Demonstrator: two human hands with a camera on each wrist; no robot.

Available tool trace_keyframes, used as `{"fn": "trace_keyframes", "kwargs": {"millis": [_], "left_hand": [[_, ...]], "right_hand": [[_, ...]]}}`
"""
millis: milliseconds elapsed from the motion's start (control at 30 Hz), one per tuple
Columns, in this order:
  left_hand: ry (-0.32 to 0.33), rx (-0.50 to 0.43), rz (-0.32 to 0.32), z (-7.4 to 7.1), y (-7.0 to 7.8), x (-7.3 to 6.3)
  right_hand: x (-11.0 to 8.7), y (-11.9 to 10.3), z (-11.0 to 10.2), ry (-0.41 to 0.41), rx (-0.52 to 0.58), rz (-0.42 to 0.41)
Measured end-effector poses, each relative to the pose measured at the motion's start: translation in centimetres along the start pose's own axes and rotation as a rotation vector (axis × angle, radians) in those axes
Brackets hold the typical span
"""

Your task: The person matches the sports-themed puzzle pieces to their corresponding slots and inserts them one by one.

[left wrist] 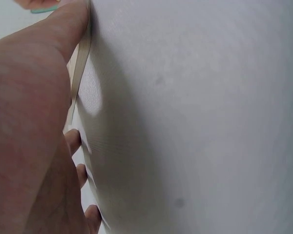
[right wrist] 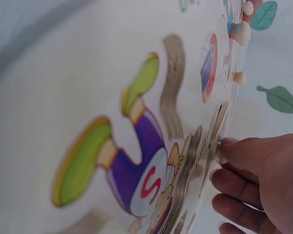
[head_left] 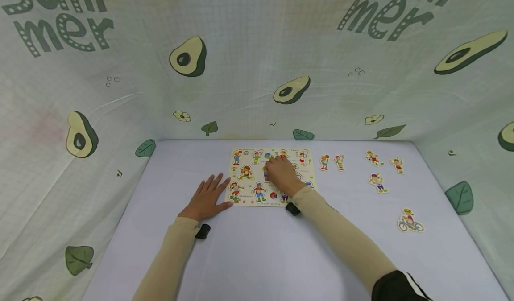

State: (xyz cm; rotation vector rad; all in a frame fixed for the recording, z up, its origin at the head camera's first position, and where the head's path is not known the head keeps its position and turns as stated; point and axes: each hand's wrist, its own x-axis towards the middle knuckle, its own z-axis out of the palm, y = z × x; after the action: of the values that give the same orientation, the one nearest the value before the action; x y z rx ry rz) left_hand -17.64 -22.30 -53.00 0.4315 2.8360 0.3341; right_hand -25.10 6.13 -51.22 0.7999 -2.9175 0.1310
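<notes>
A cream picture puzzle board [head_left: 247, 203] with printed cartoon sports figures lies on the white table. My left hand [head_left: 205, 200] rests flat on the table at the board's left side, fingers spread; in the left wrist view its thumb [left wrist: 63, 31] lies against the board's edge. Over the upper middle of the board is my right hand [head_left: 283, 174], fingers bent down. In the right wrist view, my right hand [right wrist: 263, 170] has thumb and fingertips together at a puzzle piece, mostly hidden by the fingers. A figure in purple trousers [right wrist: 146, 131] lies nearby on the board.
Right of the board lie loose figure pieces: two close by [head_left: 324, 162], three farther right [head_left: 373, 158], and a cyclist piece [head_left: 409, 220] nearer the front. Small wooden knobs [right wrist: 240, 33] stand up from the board. A printed cloth [head_left: 241, 109] hangs behind the table.
</notes>
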Motion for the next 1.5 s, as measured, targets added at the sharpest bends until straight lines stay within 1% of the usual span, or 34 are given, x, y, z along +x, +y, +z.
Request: {"fn": "trace_keyframes", "kwargs": {"millis": [200, 367, 467, 600, 733, 933, 1133, 1300, 1400, 1500], "left_hand": [[0.009, 0.002, 0.007, 0.1, 0.0, 0.1], [0.006, 0.0, 0.008, 0.0, 0.1, 0.2], [0.009, 0.001, 0.015, 0.0, 0.2, 0.2], [0.005, 0.01, 0.02, 0.1, 0.2, 0.2], [-0.007, 0.009, 0.015, 0.1, 0.2, 0.3], [-0.012, 0.023, 0.011, 0.3, 0.1, 0.3], [-0.016, 0.013, 0.004, 0.2, 0.2, 0.1], [-0.007, 0.006, 0.01, 0.1, 0.1, 0.1], [0.001, 0.014, 0.019, 0.2, 0.1, 0.1], [0.002, 0.014, 0.018, 0.1, 0.0, 0.0]], "right_hand": [[-0.1, 0.2, 0.1, -0.009, -0.023, 0.01], [-0.2, 0.2, 0.0, 0.007, -0.016, 0.019], [-0.5, 0.3, -0.1, 0.038, -0.005, 0.008], [-1.2, 0.6, -0.4, 0.115, 0.026, -0.033], [-2.0, 1.1, -0.8, 0.154, 0.042, -0.056], [-3.3, 2.1, -1.9, 0.204, 0.067, -0.056], [-5.1, 3.4, -3.1, 0.244, 0.105, -0.025], [-6.9, 4.8, -3.8, 0.301, 0.138, -0.005], [-8.0, 5.9, -4.0, 0.319, 0.132, 0.014], [-9.1, 6.9, -4.1, 0.319, 0.126, 0.051]]}}
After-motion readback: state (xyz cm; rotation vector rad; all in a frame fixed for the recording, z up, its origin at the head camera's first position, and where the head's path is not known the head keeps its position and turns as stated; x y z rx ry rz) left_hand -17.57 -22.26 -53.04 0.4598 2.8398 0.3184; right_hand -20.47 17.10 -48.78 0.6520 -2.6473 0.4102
